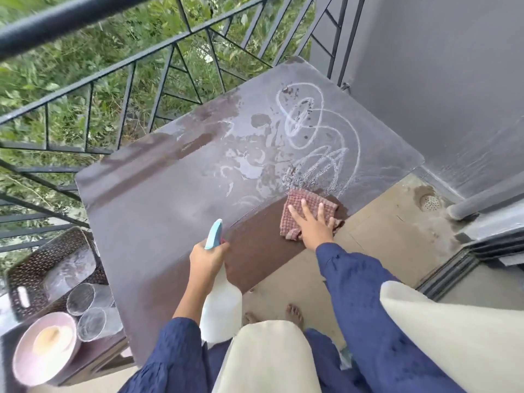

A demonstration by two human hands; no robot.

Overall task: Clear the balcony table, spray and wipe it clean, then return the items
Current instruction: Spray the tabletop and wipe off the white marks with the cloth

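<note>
The left hand point(207, 257) grips the neck of a white plastic spray bottle point(222, 304); the right hand point(312, 226) lies flat, fingers point(304, 205) spread, pressing on a pink waffle-weave cloth point(297, 198).

No legible text, label or number anywhere, only wordless chalk scribbles point(317, 129) on the table point(147, 211)

On my remote feed from the balcony, I count one table point(158, 222), one spray bottle point(222, 306), one cloth point(295, 212) and two hands, the left hand point(207, 258) and the right hand point(314, 226). Beside the table I count two glasses point(80, 299), one bowl point(22, 355) and one basket point(28, 268). On the floor I count two bare feet point(295, 311) and one drain point(430, 202).
</note>
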